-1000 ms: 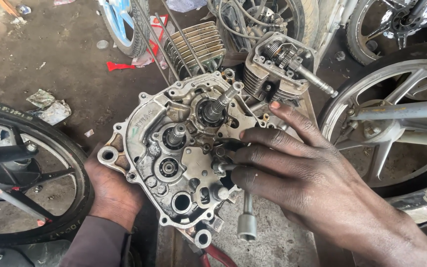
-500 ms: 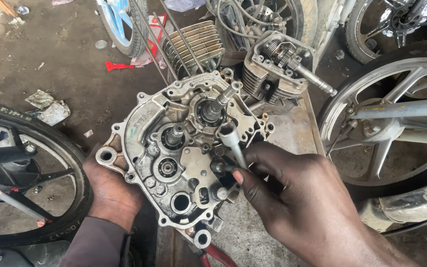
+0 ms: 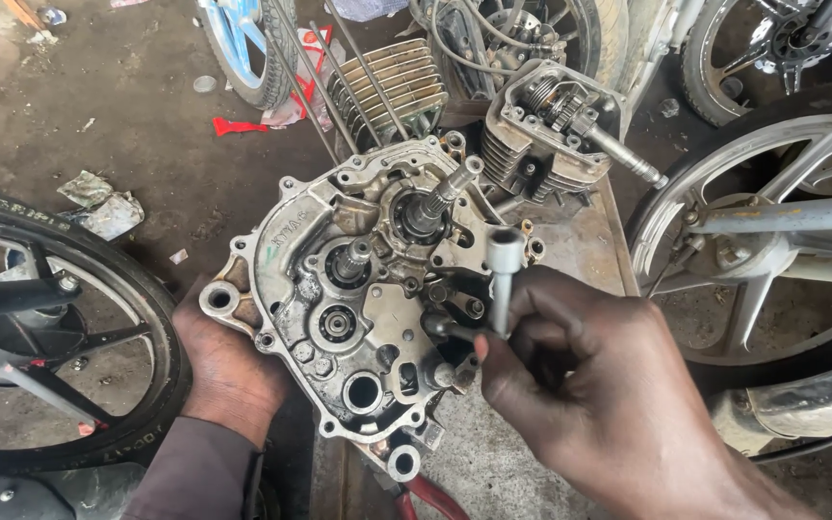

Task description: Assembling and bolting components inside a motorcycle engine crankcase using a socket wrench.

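Observation:
An open, greasy engine crankcase half (image 3: 358, 299) with shafts, bearings and gears showing stands on a metal workbench (image 3: 570, 241). My left hand (image 3: 228, 371) grips its lower left edge from beneath. My right hand (image 3: 599, 395) holds a silver T-shaped socket wrench (image 3: 503, 279) at the case's right side; one arm of the tool points up, and the short arm points left into a fastener on the case. A finned cylinder head (image 3: 551, 130) lies just behind the crankcase.
A finned cylinder block (image 3: 387, 87) and cables sit at the back. Motorcycle wheels stand at left (image 3: 60, 327), right (image 3: 763, 241) and top. Red plier handles (image 3: 430, 501) poke out below the case. Litter lies on the dirt floor.
My right hand lifted off the case, where the wrench hung downward, turned the tool upright and drew back to the case's right side. My left hand stayed put.

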